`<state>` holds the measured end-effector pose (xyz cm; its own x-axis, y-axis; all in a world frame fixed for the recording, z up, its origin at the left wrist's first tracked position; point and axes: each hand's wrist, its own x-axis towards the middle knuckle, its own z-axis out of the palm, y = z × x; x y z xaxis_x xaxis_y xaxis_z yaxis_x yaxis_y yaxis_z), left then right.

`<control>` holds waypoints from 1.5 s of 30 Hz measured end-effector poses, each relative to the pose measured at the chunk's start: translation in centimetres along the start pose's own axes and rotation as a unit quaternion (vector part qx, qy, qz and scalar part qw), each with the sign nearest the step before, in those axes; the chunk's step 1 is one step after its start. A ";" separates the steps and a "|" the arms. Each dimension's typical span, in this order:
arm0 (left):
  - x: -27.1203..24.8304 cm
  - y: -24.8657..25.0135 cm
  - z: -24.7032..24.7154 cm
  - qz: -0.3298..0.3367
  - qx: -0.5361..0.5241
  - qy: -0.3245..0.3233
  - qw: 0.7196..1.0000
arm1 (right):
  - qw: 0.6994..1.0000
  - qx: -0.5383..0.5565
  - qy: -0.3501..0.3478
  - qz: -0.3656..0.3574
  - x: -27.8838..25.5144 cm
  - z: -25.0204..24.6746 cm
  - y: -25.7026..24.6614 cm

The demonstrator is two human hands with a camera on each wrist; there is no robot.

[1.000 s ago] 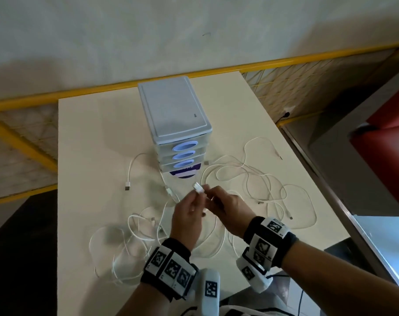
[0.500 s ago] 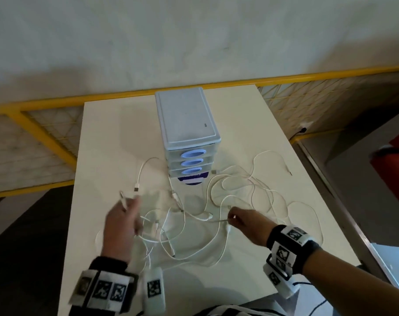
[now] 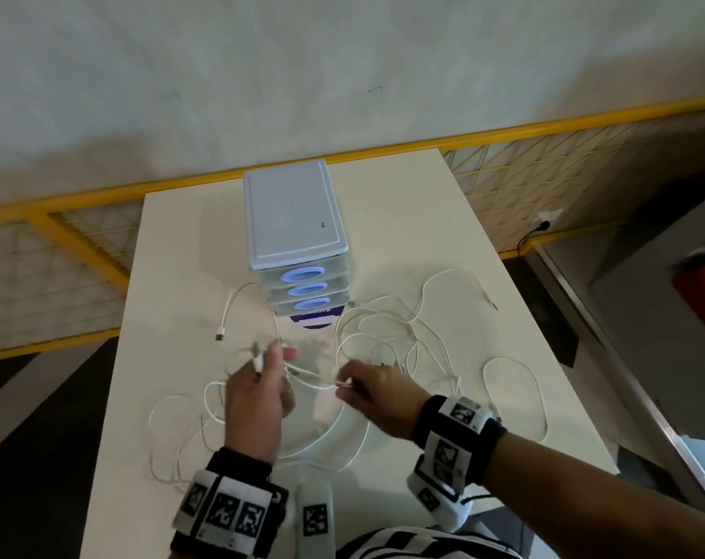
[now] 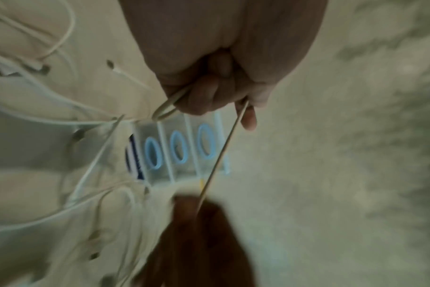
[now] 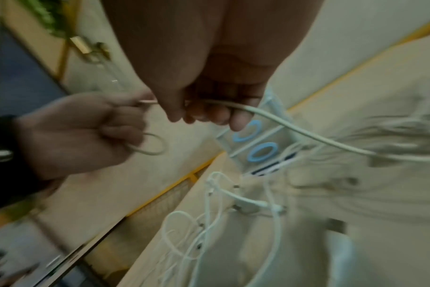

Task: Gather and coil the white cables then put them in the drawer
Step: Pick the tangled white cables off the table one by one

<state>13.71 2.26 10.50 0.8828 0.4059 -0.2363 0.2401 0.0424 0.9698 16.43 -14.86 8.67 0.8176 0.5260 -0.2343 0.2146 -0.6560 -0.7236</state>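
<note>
A cream table [image 3: 403, 219] stands against a pale wall. Near its front edge the left hand [image 3: 254, 401] grips a small loop of white cable [image 4: 166, 110], while the right hand [image 3: 377, 395] pinches the same cable [image 3: 318, 383] just to its right, apparently feeding slack for coiling. Several more cables [image 3: 403, 336], too tangled to count, sprawl around them. Farther back stands one drawer unit [image 3: 298, 252]; three drawers, all closed.

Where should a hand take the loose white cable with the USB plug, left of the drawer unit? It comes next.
Pinch the white cable with the metal-tipped USB plug on its stiff plug body, coming from above: it lies flat on the cream table, apart from the tangle, clear of the grey plastic drawer unit.
</note>
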 end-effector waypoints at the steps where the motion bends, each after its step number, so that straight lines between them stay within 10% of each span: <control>1: 0.2 1.0 -0.4 0.014 -0.022 0.024 0.999 | 0.999 -0.005 -0.003 0.034 0.1 -0.4 1.5; 9: 3.4 4.5 -5.0 0.023 -0.068 0.151 0.986 | 0.983 -0.069 -0.015 0.170 0.1 -3.8 9.1; 14: 3.0 0.0 -2.2 -0.123 0.055 0.062 0.989 | 0.991 -0.097 -0.014 0.090 1.8 -3.0 4.5; 18: 0.9 -1.0 1.0 -0.106 0.064 -0.052 0.991 | 0.993 -0.109 -0.037 -0.020 2.3 -1.1 -0.4; 22: 0.8 0.3 1.5 -0.034 0.031 -0.036 0.998 | 0.994 -0.070 -0.074 -0.047 2.1 0.2 -2.2; 29: 3.2 3.9 -4.4 0.024 -0.097 0.046 0.994 | 0.992 -0.066 -0.003 0.109 1.2 -3.0 3.6; 40: 3.5 0.8 -4.6 0.004 -0.022 0.001 1.000 | 0.964 -0.086 0.069 0.241 -3.7 -4.6 11.2; 45: 3.7 -0.3 -5.3 -0.008 0.068 -0.035 0.997 | 0.959 -0.120 -0.007 0.257 -5.4 -2.9 11.6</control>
<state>14.79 8.58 9.65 0.9033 0.3413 -0.2598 0.3024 -0.0772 0.9501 16.03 -26.87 3.40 0.8408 0.1056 -0.5310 -0.0976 -0.9352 -0.3405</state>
